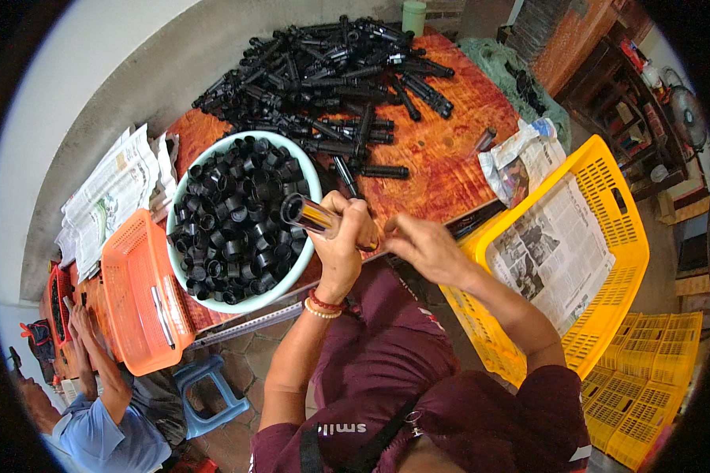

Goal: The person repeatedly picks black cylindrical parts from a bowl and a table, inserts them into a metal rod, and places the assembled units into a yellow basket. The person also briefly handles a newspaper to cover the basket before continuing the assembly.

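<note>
My left hand (345, 246) is closed around a clear, amber-tinted tube (319, 220) with a black ring at its upper end. The tube slants over the table's front edge, its lower end by my right hand (432, 251). The right hand's fingers are bent together close to that end; whether something small sits between them is hidden. Left of my hands, a pale green basin (178, 272) is heaped with small black caps (241, 213). Beyond the hands, a large pile of black tubular parts (323, 79) covers the far side of the table (442, 173).
A yellow crate (619, 260) lined with newspaper stands at my right, with more yellow crates (647, 378) below. Left of the basin are an orange basket (134, 331) and newspapers (110, 197). A blue stool (213, 390) and another person (110, 430) are at the lower left.
</note>
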`<state>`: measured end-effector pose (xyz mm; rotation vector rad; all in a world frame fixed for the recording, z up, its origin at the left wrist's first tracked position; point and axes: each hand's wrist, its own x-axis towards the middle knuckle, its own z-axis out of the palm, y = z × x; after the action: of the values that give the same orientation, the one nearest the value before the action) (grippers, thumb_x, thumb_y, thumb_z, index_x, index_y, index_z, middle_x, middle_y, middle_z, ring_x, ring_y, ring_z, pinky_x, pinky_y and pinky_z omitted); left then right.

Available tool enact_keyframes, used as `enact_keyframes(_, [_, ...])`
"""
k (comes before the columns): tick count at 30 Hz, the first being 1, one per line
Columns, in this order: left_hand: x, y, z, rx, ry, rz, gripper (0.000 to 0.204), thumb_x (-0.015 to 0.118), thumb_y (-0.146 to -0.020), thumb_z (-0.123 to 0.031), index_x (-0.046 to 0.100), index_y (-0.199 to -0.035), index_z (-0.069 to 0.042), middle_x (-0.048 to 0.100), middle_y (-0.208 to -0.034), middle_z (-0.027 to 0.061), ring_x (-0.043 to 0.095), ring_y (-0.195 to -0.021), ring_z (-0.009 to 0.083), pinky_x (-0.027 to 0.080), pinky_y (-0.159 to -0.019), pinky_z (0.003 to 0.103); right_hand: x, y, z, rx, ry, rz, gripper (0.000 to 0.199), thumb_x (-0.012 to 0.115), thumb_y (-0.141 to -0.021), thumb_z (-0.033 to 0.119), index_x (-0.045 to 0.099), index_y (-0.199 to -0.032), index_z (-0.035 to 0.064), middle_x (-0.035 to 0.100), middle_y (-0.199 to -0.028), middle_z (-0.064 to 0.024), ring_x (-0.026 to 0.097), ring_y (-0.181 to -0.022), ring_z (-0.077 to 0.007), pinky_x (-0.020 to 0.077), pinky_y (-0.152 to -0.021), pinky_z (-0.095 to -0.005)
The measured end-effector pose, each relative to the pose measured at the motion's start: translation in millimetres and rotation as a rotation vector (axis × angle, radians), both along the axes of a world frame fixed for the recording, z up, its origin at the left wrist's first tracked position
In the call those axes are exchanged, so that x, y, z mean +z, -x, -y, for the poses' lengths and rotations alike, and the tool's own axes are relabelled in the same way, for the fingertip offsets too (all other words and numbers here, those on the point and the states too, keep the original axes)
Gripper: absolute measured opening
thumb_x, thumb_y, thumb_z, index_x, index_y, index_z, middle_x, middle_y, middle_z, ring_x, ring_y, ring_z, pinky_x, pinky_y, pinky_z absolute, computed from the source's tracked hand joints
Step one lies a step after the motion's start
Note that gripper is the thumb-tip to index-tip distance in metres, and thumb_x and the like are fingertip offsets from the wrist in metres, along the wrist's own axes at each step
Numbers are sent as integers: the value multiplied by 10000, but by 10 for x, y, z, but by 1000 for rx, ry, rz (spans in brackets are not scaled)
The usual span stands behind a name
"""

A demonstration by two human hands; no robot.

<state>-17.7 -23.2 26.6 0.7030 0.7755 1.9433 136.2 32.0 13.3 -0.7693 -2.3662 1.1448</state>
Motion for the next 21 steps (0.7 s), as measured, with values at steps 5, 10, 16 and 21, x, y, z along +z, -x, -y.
enact_keyframes(5, [-627, -35, 142, 201, 151, -579, 299, 632, -847, 18, 414, -660, -64, 409, -610, -33, 322, -551, 44, 296, -480, 231, -51, -104, -91, -196, -53, 102, 221, 588, -908, 235, 592, -949, 18, 614, -767, -196, 630, -735, -368, 472, -637, -441])
enact_keyframes(10, [-881, -4, 110, 294, 156, -625, 311, 616, -891, -11, 388, -693, -84, 406, -614, -36, 372, -551, 30, 318, -477, 209, -187, -149, -6, -123, -235, 90, 193, 589, -906, 215, 581, -909, 22, 597, -771, -181, 606, -717, -383, 467, -623, -455])
enact_keyframes(16, [-1034, 6, -16, 378, 114, -790, 306, 667, -847, -29, 419, -672, -67, 403, -608, -14, 361, -544, 78, 331, -496, 253, 11, -313, 553, -18, -235, 269, 179, 592, -901, 212, 554, -878, 39, 558, -792, -147, 594, -736, -381, 478, -623, -459])
enact_keyframes(21, [-1072, 36, -41, 375, 123, -799, 273, 706, -817, -68, 480, -667, -41, 452, -540, 70, 448, -446, 178, 389, -467, 308, -794, -448, 1205, -75, 217, 208, 192, 542, -924, 198, 613, -955, 22, 608, -867, -166, 613, -823, -352, 488, -727, -430])
